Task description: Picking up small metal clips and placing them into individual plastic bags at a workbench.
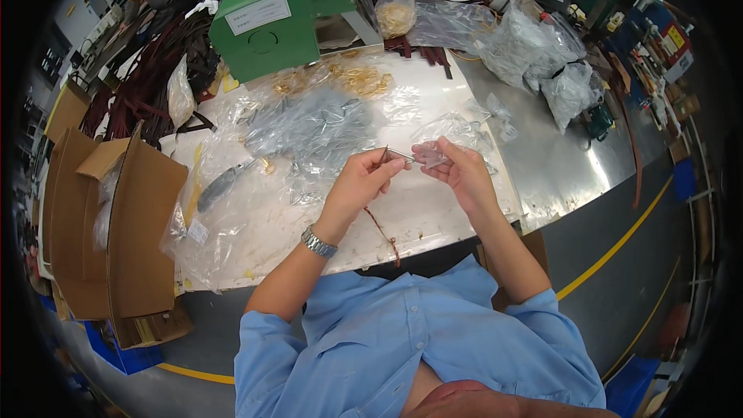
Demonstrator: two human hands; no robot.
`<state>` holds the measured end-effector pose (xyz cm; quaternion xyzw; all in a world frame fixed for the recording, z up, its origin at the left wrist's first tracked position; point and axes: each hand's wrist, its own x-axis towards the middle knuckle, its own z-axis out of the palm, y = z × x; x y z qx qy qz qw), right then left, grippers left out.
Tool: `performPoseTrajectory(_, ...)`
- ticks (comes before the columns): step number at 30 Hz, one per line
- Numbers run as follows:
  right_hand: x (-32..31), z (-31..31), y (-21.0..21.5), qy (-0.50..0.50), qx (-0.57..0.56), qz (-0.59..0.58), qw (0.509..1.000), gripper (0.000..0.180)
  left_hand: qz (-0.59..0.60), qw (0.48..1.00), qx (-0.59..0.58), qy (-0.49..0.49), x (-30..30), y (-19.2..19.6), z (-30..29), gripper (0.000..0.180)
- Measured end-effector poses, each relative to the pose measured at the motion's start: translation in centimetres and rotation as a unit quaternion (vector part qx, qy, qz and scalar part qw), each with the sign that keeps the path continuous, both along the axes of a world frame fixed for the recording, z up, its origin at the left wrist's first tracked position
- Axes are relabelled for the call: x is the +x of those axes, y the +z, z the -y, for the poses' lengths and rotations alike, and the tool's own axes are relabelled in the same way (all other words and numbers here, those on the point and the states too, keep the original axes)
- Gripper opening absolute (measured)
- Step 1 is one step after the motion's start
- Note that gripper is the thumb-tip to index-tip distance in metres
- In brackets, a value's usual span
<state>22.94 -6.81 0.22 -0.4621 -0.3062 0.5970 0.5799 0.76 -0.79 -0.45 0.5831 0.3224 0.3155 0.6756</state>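
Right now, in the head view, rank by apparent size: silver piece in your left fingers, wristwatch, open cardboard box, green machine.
1. Open cardboard box
2. Green machine
3. Wristwatch
4. Silver piece, partly covered by the left fingers

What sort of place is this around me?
Probably a factory workshop: a green machine at the far side of a worktable, silvery small parts heaped in clear plastic, and a yellow floor line.
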Motion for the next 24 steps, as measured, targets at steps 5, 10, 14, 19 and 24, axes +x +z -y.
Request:
performPoseTrajectory(5, 0.2, 0.5, -0.3, -0.001, 0.005, 0.002, 1.000, 0.044, -0.012, 0.999, 0.053, 0.005, 0.2, 0.0, 0.0, 0.021)
performPoseTrajectory(10, -0.2, 0.8, -0.3, 0.000, 0.003, -0.003, 1.000, 0.045, 0.037, 0.997, -0.037, 0.060, 0.4, 0.7, 0.5, 0.020)
performPoseTrajectory(14, -1.0, 0.8, -0.6, -0.002, -0.001, 0.007, 1.000, 0.044, 0.068, 0.993, -0.051, 0.076, 0.4, 0.4, 0.3, 0.021)
performPoseTrajectory(19, -2.2, 1.0, -0.9, -0.019, 0.014, -0.009, 1.000, 0.046, 0.069, 0.992, -0.039, 0.097, 0.7, 0.2, 0.7, 0.021)
performPoseTrajectory(24, -2.5, 1.3, -1.8, -0.029, 0.028, -0.032, 0.999, 0.047, -0.124, 0.929, 0.303, 0.174, 1.4, 0.1, 1.4, 0.018)
